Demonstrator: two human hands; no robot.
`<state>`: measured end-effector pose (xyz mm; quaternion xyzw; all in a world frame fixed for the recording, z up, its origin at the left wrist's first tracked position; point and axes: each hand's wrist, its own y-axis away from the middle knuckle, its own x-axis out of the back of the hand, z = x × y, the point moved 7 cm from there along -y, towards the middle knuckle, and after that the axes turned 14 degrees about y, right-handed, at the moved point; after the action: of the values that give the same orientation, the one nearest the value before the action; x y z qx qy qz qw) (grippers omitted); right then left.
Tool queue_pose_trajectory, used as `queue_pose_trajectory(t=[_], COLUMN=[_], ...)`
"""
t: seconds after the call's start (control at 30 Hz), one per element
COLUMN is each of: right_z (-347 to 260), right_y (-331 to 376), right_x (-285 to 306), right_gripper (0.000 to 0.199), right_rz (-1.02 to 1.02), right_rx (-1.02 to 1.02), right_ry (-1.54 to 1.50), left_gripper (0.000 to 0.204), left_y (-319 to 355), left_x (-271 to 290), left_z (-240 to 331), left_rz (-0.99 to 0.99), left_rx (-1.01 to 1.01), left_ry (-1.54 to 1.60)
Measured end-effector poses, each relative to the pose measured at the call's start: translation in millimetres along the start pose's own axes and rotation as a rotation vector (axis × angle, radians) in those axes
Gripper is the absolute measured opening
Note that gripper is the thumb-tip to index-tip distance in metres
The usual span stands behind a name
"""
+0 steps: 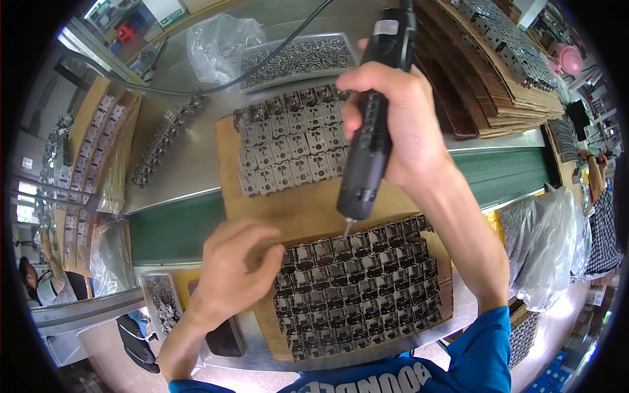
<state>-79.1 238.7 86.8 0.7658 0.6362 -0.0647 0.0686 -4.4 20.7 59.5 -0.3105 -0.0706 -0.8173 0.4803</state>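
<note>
My right hand [409, 111] is wrapped round a black electric screwdriver [370, 150]. The tool tilts slightly, and its bit points down at the top row of a block of small dark metal parts [357, 288]. Whether the bit touches a part I cannot tell. These parts stand in close rows on a sheet of cardboard [265, 334] right before me. My left hand [236, 268] hovers by the block's upper left corner, fingers bent and apart from the thumb, with nothing visible between them. Farther off, flat silver metal plates [295, 144] lie in rows on the same brown board.
A clear tray of screws [298, 59] stands at the back beside a crumpled plastic bag [223, 46]. Stacked cardboard sheets [485, 85] rise at the right. A row of parts [167, 137] lies at the left. A dark cable [262, 65] crosses above. A phone-like dark slab [226, 337] lies near my left forearm.
</note>
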Motion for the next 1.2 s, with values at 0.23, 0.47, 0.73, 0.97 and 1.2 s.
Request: queue_pose_trajectory(t=[0.23,0.47,0.73,0.97,1.2], right_z=[15.3,21.4,24.9,30.7,27.5], right_y=[-1.1,-2.4,-1.4,-0.4,-0.5], right_x=[-55.6,-79.4,-79.8,-82.4,-87.1], right_gripper=[0.040,0.036,0.038,0.035,0.033], right_rz=[-0.090,-0.119,-0.128,-0.117,-0.160], right_rx=[-0.017,0.020,0.000,-0.027,-0.008], right_ry=[-0.022,0.009,0.067,0.077,0.081], left_gripper=[0.017,0.019,0.018,0.018,0.018], left_y=[12.5,25.6,27.2,29.8,29.4], left_x=[-7.3,-11.0,-12.1,-13.7,-14.4], left_z=[21.7,23.7,20.5,20.3,17.4], left_rz=[0.044,0.086,0.108,0.114,0.109], left_rx=[-0.386,-0.560,-0.596,-0.602,-0.602], left_ry=[-0.262,-0.330,-0.334,-0.346,-0.334])
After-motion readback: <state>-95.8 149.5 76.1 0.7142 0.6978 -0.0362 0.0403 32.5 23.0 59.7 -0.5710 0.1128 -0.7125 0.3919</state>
